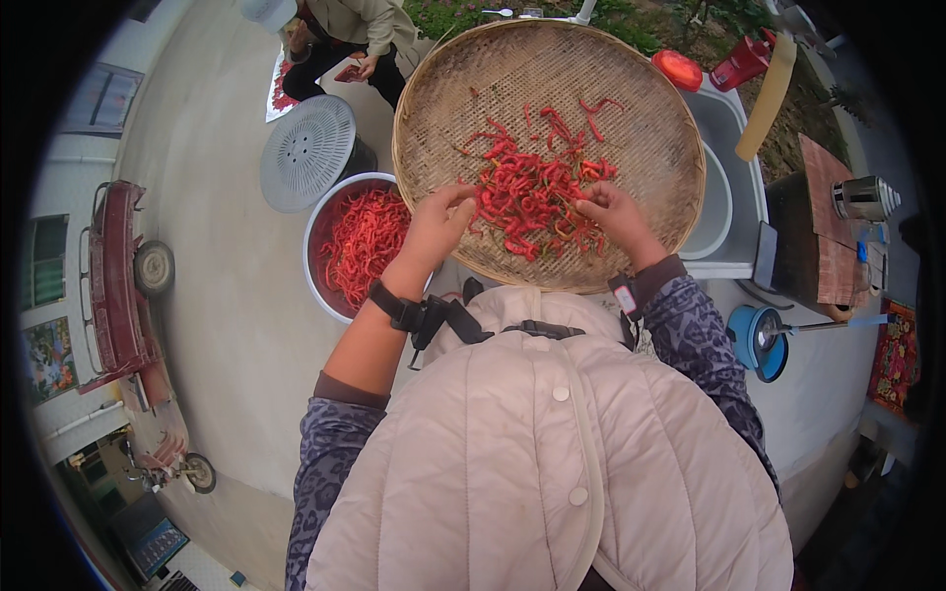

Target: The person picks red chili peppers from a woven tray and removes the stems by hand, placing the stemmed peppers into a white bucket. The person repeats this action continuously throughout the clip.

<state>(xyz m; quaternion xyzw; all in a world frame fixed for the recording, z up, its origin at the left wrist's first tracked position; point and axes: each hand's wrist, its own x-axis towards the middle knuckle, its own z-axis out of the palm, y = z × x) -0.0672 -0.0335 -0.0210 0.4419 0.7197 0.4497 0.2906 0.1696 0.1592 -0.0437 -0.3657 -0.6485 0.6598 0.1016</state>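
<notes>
A heap of red chili peppers, some with green stems, lies on a round woven bamboo tray in front of me. My left hand is at the heap's left side, thumb and forefinger near each other; whether a pepper is between them is too small to tell. On the opposite side, my right hand pinches what looks like a chili pepper by its stem at the heap's edge. A few loose peppers are scattered farther up the tray. Left of the tray stands a basin full of long, thin red chilies.
Behind the basin a grey perforated plastic lid or basket leans on a dark container. Another person sits at the upper left beside peppers on a white sheet. Right are a sink, a blue bucket; far left, a red cargo tricycle.
</notes>
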